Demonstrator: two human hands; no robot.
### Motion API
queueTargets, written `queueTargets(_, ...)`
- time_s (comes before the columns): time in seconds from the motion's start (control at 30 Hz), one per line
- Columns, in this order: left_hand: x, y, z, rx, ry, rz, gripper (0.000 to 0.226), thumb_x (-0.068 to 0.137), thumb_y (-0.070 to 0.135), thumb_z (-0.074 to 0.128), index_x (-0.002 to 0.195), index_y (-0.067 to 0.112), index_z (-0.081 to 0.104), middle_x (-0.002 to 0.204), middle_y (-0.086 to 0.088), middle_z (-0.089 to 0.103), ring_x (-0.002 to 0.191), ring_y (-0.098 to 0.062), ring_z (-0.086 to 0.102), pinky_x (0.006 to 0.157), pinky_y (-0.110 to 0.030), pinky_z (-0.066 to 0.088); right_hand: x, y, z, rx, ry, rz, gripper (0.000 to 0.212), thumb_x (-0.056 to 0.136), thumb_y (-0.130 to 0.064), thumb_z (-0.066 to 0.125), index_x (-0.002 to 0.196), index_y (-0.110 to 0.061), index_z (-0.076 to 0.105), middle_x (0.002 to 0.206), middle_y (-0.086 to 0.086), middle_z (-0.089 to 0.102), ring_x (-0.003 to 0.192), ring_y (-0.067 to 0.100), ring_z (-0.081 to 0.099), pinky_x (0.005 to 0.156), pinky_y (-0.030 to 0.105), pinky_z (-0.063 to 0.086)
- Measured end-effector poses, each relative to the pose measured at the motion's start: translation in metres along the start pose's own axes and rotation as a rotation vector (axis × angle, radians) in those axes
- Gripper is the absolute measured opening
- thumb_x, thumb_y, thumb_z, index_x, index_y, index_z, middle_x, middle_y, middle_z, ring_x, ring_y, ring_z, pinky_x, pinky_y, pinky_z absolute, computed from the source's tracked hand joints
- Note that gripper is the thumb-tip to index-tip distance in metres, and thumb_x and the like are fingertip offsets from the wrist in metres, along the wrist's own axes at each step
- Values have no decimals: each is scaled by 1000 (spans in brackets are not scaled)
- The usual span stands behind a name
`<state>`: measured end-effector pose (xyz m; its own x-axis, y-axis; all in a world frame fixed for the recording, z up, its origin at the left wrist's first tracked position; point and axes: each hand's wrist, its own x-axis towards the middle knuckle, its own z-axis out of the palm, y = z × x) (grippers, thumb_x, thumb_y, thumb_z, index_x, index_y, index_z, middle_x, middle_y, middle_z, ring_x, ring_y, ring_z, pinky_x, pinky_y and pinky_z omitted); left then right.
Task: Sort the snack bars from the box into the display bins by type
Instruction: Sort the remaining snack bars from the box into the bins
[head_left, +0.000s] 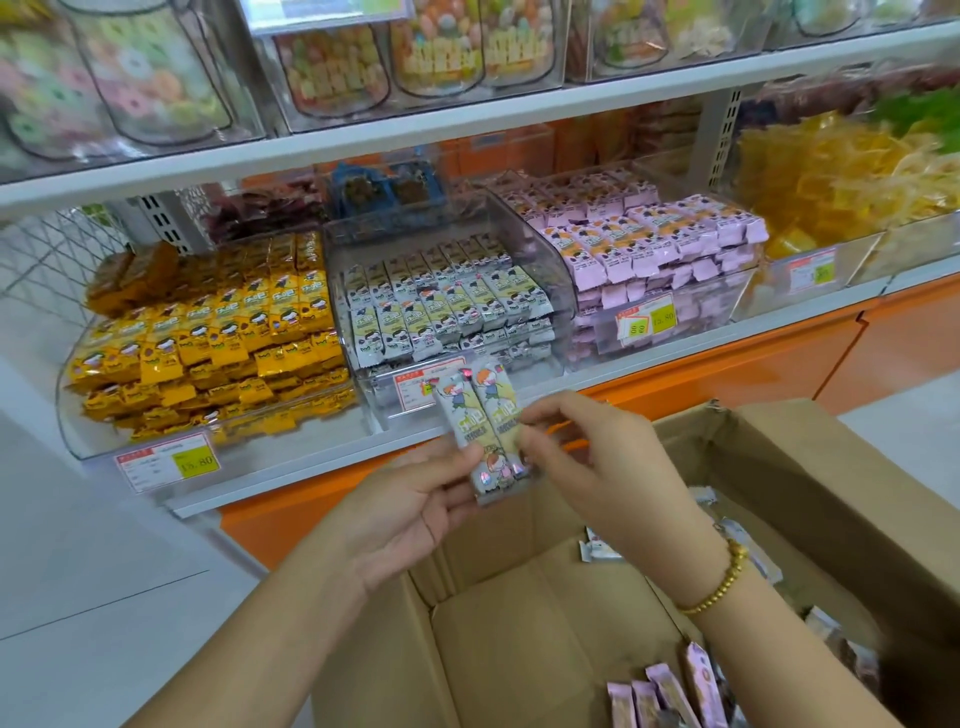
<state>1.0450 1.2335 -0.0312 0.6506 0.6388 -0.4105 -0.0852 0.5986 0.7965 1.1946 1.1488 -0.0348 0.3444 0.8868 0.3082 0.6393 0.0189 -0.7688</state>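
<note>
Two white snack bars (483, 415) stand upright side by side above the open cardboard box (810, 467). My left hand (410, 504) holds their lower part from the left. My right hand (587, 457) pinches them from the right. Behind them on the shelf sit three clear bins: yellow bars (208, 332) on the left, white bars (441, 306) in the middle, pink bars (649, 239) on the right. Pink bars (670, 696) lie loose in the box bottom, with a few white ones (597, 551) near its far side.
An upper shelf (467, 119) carries clear tubs of coloured sweets. Yellow dried fruit packs (841, 171) fill a bin at the far right. Price tags (166, 460) hang on the bin fronts. Orange cabinet fronts (753, 358) run under the shelf; white floor lies at left.
</note>
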Motion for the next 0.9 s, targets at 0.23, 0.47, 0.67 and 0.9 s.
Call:
queueTargets(0.23,3,20,5,137,24,199,39,76,11,62,114,3,62,101,-15,72,84,-16,69,66,-22,57,12,-16,32,3,87,-6,52,70,-33,78,102,-32,37,100,-15,42,92,5,45,71,13,37)
queueTargets(0.47,11,59,-38,1229,703,656,36,96,18,51,133,17,52,136,-2,53,120,-16,52,99,-30,39,130,-24,37,-19,44,22,48,73,-32,77,98,-15,40,89,-6,40,84,21,48,60,30,39)
queueTargets(0.67,23,62,-63,1371,661,545,48,96,18,50,142,13,42,138,-8,51,123,-22,51,101,-31,38,234,-31,90,-201,-239,190,48,80,-39,72,104,-11,40,99,7,46,88,23,47,66,28,38)
queueTargets(0.9,20,65,-66,1550,598,562,53,101,24,37,151,18,20,154,1,28,138,-12,30,104,-13,17,276,-45,144,-189,-255,202,59,84,-46,67,116,3,57,121,16,61,113,29,58,94,36,48)
